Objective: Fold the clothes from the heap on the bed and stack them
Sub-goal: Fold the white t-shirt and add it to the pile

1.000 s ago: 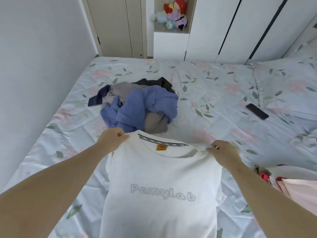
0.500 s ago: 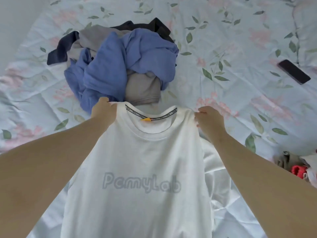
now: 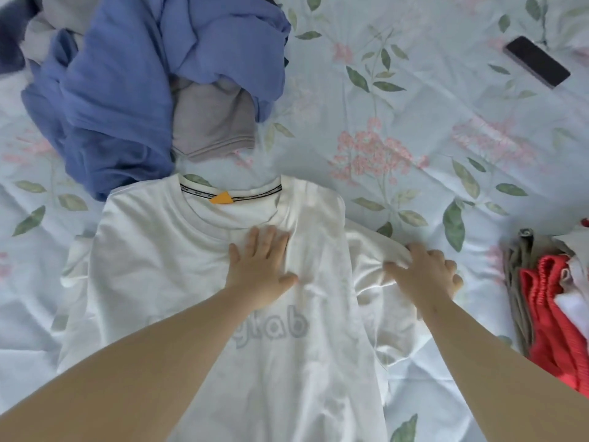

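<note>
One white T-shirt lies front up on the bed, filling the view from the centre down to 6 o'clock, its collar pointing to 12 o'clock. One orange label shows inside the collar, and grey lettering on the chest is partly hidden by the left forearm.

Both hands are on the shirt. The left hand lies flat on the chest just below the collar, near the centre, with its fingers straight and spread. The right hand, at 3 o'clock from the left one, has its fingers curled round the edge of the sleeve and holds the bunched cloth there.

The heap sits at 11 o'clock, touching the shirt's shoulder. Three pieces can be counted in it: one blue garment on top, one grey garment poking out beneath it, and one dark garment at the far left edge.

One black phone lies on the flowered sheet at 2 o'clock, well apart from the clothes. At 4 o'clock, by the right edge, lies a small pile: one red piece, one olive piece beside it, and some white cloth cut off by the frame.
</note>
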Motion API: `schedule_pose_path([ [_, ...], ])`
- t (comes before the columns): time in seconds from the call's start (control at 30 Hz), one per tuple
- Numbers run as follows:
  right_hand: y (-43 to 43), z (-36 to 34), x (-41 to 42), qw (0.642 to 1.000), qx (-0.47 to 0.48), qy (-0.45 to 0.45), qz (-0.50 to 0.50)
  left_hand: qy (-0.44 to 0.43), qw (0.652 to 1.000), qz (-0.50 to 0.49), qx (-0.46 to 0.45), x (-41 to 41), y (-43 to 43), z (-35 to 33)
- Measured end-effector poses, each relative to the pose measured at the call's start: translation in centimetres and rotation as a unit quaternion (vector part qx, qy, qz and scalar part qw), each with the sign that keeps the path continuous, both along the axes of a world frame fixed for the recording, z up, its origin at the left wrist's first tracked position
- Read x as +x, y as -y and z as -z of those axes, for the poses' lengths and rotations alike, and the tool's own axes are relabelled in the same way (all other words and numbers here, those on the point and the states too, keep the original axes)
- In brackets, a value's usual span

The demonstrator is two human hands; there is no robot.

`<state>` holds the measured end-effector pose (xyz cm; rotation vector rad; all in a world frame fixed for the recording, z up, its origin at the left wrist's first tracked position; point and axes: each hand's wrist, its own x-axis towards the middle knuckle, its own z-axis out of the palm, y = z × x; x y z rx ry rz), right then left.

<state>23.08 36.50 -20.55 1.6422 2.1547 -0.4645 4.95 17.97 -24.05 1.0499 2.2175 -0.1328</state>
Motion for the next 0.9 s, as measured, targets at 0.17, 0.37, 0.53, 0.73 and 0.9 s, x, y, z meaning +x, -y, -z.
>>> schedule_pose_path([
  [0.17,-3.0,-2.3,1.5,0.981,0.084,-0.157,0.082,-0.005,1.0,0.0,0.001,-0.2,-0.1,0.3],
  [0.37,-4.6,-1.8,5.4,0.968,0.07,-0.174,0.166,-0.022,1.0,0.005,-0.013,0.1,-0.2,0.2],
  [0.53,-1.2,0.6,6.7,0.834,0.069,-0.329,0.437,-0.019,1.0,0.009,-0.019,-0.1,-0.2,0.3],
  [0.73,2.1,1.3,8.1,0.842,-0.086,-0.29,0.446,-0.04,0.999,0.016,-0.019,0.0,-0.1,0.6],
  [0.9,1.8,0.0,10.4,0.765,-0.066,-0.4,0.5,-0.047,0.999,0.011,-0.019,0.1,-0.1,0.5],
])
